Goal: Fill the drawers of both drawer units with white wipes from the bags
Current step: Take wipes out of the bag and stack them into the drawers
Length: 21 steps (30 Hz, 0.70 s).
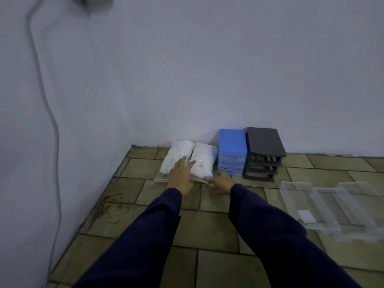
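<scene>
Two clear bags of white wipes lie side by side on the tiled floor point(218, 231) against the white wall point(187, 69). The left bag point(176, 155) and the right bag point(204, 161) touch along their long sides. The left hand point(180, 175) lies across their near ends, fingers straight and spread, fingertips resting on the seam where the two bags meet; this grip is open and presses flat on the plastic. The right hand point(221, 182) sits at the near right corner of the right bag, fingers curled, and appears to pinch the clear plastic edge there, though blur makes the contact hard to read. So the bags lie just ahead of and under both hands.

Just right of the right bag stands the blue drawer unit point(232, 153) with its three clear drawers in place. Touching its right side is the grey drawer unit point(264, 152), whose slots stand open. Well apart to the right, three clear drawers point(332, 206) lie on the floor. A grey cable point(49, 121) hangs down the left wall. Both arms wear dark blue sleeves point(280, 235).
</scene>
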Available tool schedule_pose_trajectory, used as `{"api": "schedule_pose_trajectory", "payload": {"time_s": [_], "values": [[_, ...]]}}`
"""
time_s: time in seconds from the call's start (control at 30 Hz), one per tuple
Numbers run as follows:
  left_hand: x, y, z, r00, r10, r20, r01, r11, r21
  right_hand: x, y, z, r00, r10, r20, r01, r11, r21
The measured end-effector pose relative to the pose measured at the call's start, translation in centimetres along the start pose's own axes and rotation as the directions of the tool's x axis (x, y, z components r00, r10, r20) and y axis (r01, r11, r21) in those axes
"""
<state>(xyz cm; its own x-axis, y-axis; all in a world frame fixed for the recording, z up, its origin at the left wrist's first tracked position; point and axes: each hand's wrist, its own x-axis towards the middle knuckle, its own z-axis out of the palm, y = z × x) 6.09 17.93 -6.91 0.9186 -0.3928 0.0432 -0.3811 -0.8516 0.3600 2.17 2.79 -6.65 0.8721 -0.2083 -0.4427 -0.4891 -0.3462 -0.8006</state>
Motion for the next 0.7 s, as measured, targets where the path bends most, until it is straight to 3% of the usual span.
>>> {"api": "schedule_pose_trajectory", "payload": {"time_s": [0.27,0.4,0.7], "values": [[0.8,-0.4,0.9,1.000,0.011,0.022,-0.008,0.995,-0.099,0.3,-1.1,0.3,1.000,0.003,-0.015,0.000,0.986,0.167],[0.8,-0.4,0.7,0.999,0.044,-0.023,-0.047,0.986,-0.161,0.2,-1.3,0.2,0.998,-0.032,-0.053,0.040,0.989,0.142],[0.1,0.7,-1.3,0.988,-0.004,-0.155,-0.037,0.966,-0.255,-1.4,-3.6,-1.1,0.944,-0.286,-0.164,0.296,0.955,0.038]]}}
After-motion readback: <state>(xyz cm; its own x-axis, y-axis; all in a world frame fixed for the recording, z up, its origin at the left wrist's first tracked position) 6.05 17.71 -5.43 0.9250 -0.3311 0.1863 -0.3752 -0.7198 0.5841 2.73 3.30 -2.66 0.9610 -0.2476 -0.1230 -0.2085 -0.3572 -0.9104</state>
